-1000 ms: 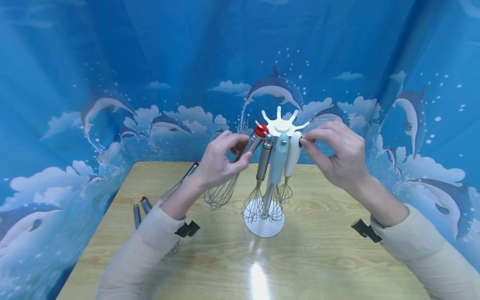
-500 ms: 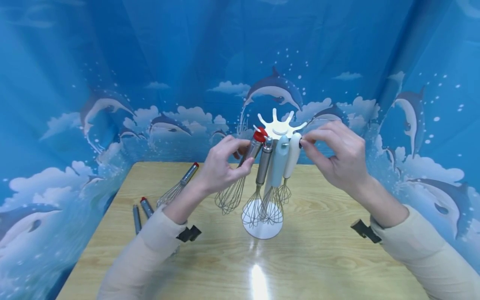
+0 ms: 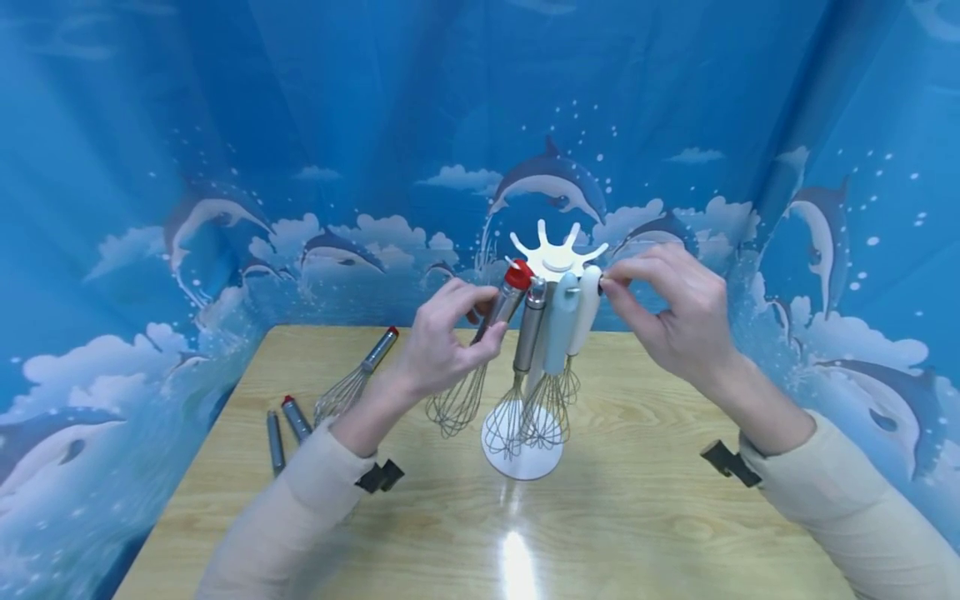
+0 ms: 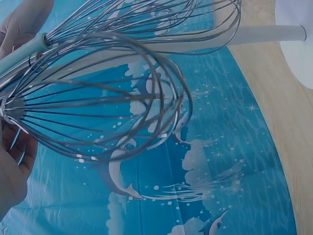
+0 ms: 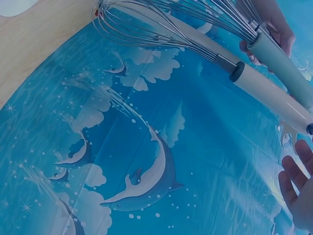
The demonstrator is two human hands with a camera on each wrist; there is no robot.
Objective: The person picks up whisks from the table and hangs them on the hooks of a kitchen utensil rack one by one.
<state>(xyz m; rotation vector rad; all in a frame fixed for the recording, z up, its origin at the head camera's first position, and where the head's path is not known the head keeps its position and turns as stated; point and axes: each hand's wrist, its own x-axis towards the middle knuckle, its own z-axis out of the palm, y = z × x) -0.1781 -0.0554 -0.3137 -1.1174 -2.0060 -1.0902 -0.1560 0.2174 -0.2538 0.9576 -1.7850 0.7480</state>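
Note:
In the head view, my left hand point(image 3: 450, 342) grips the metal handle of a red-capped balloon whisk point(image 3: 512, 296), its wires hanging tilted to the left. A white arm tip of the whisk stand point(image 3: 553, 260) shows at the red cap. Thumb and forefinger of my right hand point(image 3: 675, 312) pinch the dark top end of a white-handled whisk point(image 3: 585, 312). Between them hang a light blue-handled whisk point(image 3: 559, 333) and a grey metal-handled whisk point(image 3: 528, 333). Up close, the left wrist view shows the red-capped whisk's wires and collar point(image 4: 13, 108).
On the wooden table point(image 3: 660, 517), left of the stand's round white base point(image 3: 522, 468), lie another red-capped whisk point(image 3: 378, 350) and two metal handles, one red-tipped point(image 3: 296, 418) and one grey point(image 3: 275, 442), partly behind my left sleeve. A blue dolphin-print curtain point(image 3: 420, 100) surrounds the table.
The stand's top has shifted left and down. The red-capped whisk in my left hand has swung more upright, its wires moving right. My right hand has stayed nearly still.

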